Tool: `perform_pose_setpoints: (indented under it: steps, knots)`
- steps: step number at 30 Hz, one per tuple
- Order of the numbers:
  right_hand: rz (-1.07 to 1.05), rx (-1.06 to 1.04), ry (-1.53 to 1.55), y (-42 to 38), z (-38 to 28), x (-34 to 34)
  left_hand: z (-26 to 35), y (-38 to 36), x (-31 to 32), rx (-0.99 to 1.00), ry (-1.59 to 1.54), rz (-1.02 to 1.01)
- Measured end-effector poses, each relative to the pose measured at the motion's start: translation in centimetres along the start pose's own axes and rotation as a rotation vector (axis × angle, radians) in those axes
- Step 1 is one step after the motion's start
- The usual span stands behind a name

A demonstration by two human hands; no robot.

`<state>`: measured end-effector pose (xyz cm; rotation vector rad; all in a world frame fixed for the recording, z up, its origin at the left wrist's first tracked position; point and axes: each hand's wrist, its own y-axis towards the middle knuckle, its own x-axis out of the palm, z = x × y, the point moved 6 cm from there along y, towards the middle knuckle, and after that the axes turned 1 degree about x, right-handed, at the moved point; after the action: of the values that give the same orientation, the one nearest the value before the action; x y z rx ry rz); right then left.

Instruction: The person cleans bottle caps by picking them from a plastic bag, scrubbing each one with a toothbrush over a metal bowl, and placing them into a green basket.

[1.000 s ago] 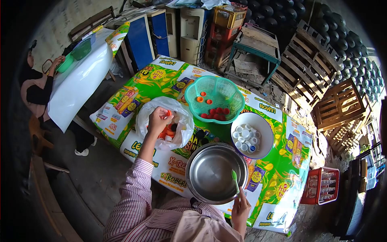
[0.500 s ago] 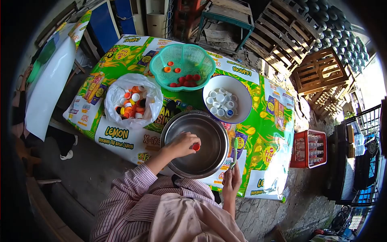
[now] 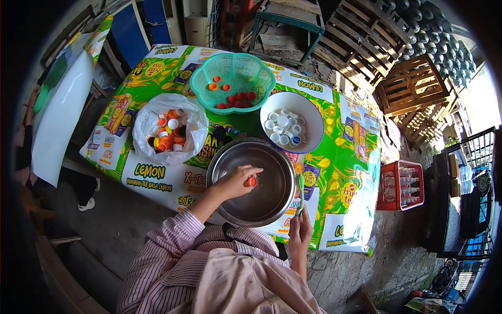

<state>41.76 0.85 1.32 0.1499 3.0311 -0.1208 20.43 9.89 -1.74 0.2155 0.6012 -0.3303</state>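
Observation:
My left hand (image 3: 236, 182) is over the steel basin (image 3: 272, 205), closed on a red-orange bottle cap (image 3: 251, 181) while its index finger points out across the basin. My right hand (image 3: 299, 233), beyond the basin's right rim, grips a green toothbrush (image 3: 301, 189) by the handle with the head upward. Behind the basin stands a white bowl (image 3: 312, 112) of white caps (image 3: 283, 122). A green plastic basket (image 3: 235, 64) holds orange caps (image 3: 213, 86) and red caps (image 3: 241, 98). Mixed-colour caps (image 3: 167, 133) fill a white plastic bag (image 3: 144, 123) at the left.
A printed green and white cover (image 3: 151, 175) lies over the table. To the right, a red crate (image 3: 384, 191) of bottles stands on the floor. Wooden pallets (image 3: 361, 47) and a wooden crate (image 3: 413, 86) lie at the back right. Someone's hand (image 3: 32, 99) shows at the far left.
My left index finger has stretched out, and the cap now sits among the other fingers. My right hand still holds the toothbrush beside the basin. The view has shifted slightly.

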Motion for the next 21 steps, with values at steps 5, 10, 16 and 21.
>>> perform_pose_setpoints:
  steps: [5,10,16,21]
  knots:
    - [-0.154,0.013,-0.478,0.3,-1.4,1.2,0.5,-0.9,-0.6,-0.164,-0.288,0.041]
    - [-0.238,-0.205,-0.612,0.0,-3.2,3.0,1.1,-1.8,-0.5,-0.086,-0.648,0.135]
    - [-0.296,-0.203,-0.627,-0.5,-3.3,3.8,0.5,-2.2,-1.0,-0.068,-0.793,0.191]
    - [-0.277,-0.292,-0.589,-0.9,-2.7,4.7,0.4,-2.9,-0.5,-0.123,-0.868,0.206]
